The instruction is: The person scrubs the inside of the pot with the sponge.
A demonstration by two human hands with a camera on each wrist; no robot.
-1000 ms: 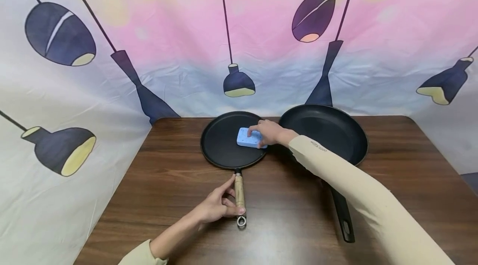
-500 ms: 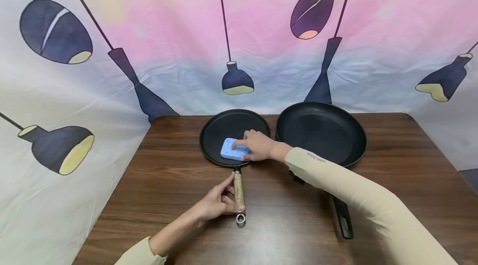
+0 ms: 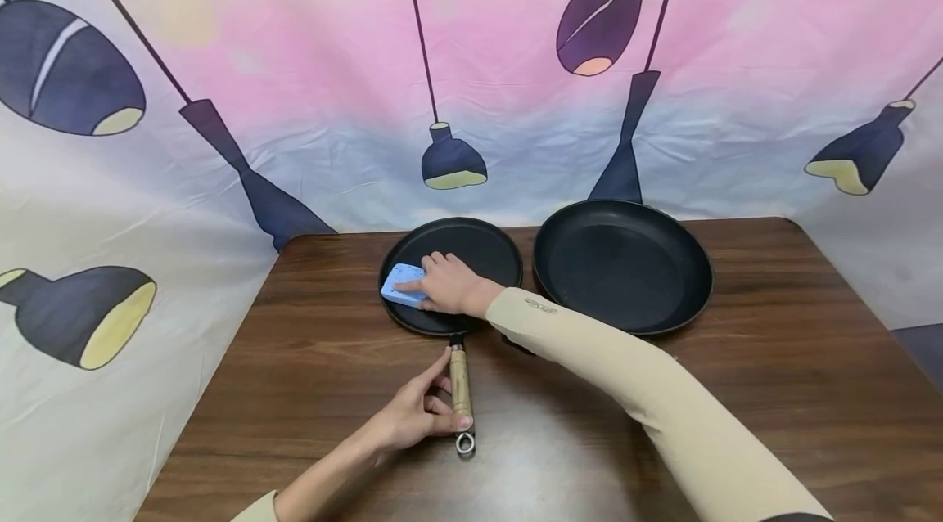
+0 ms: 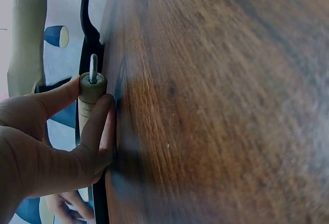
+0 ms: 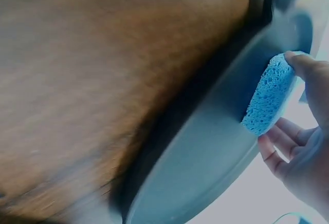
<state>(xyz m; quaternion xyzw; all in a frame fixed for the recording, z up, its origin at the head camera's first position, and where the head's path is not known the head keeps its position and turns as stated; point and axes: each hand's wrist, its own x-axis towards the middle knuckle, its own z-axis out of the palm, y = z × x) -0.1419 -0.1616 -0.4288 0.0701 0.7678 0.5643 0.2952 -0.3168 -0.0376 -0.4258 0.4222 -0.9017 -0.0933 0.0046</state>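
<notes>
A flat black pan [image 3: 479,248] with a wooden handle [image 3: 460,381] lies on the table, its handle pointing toward me. My left hand [image 3: 412,411] grips that handle between thumb and fingers; the left wrist view shows the handle's end and its metal ring [image 4: 93,69] close up. On the pan's left side sits a blue sponge [image 3: 402,285], held by my right hand [image 3: 451,285]. In the right wrist view, thumb and fingers pinch the porous sponge [image 5: 268,96] by its edges, against the pan's surface.
A larger, deeper black frying pan [image 3: 622,268] stands to the right, its handle hidden behind my right sleeve [image 3: 589,342]. Both pans rest near the back of the brown wooden table [image 3: 309,375]. A curtain [image 3: 354,96] printed with lamps hangs behind.
My right hand has slid the sponge across the pan from its right side to its left edge. The left hand keeps its hold on the handle. The head view has shifted slightly.
</notes>
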